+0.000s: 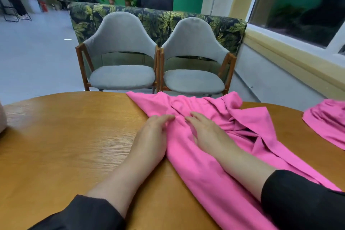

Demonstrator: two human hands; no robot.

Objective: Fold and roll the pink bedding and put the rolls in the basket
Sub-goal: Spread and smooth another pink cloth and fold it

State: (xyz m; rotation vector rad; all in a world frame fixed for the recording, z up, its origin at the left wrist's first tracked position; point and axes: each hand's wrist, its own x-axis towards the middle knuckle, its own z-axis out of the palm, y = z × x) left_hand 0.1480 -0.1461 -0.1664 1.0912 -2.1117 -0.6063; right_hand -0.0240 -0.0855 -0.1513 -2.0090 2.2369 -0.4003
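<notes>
Your left hand (152,132) and right hand (205,132), fingers spread flat with no grip, press the pink bedding (196,164) mid-frame onto the tabletop (65,145), likely smoothing it for folding.

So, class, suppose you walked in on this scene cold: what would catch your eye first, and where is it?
The bright pink bedding stands out first, lying crumpled along the right half of the wooden table. Both hands rest on it near its middle, the left hand at its left edge and the right hand flat on the cloth. Behind the table stand two grey chairs side by side, and another pink piece lies at the far right.
</notes>
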